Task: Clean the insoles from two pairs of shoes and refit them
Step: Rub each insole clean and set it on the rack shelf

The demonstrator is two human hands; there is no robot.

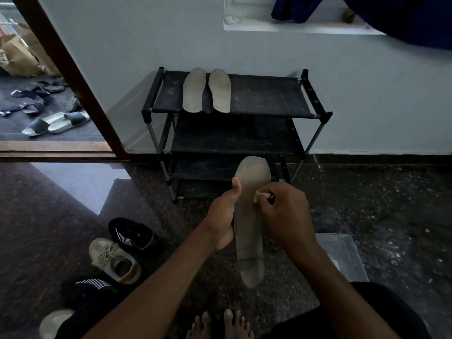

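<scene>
My left hand (225, 214) grips a long grey insole (250, 231) by its left edge, thumb up along the side, holding it upright in front of the rack. My right hand (286, 211) pinches a small pale cloth (260, 195) against the insole's upper right face. Two more grey insoles (206, 90) lie side by side on the top shelf of the black shoe rack (269, 99). On the floor at my lower left stand a dark shoe with white stripes (134, 234), a beige laced sneaker (113, 260), and another dark striped shoe (88, 288).
A clear plastic box (342, 253) sits on the floor under my right forearm. A doorway at the left opens onto sandals and slippers (56, 122) and a brown paper bag (17, 57). My bare toes (220, 324) show at the bottom edge. A white wall stands behind the rack.
</scene>
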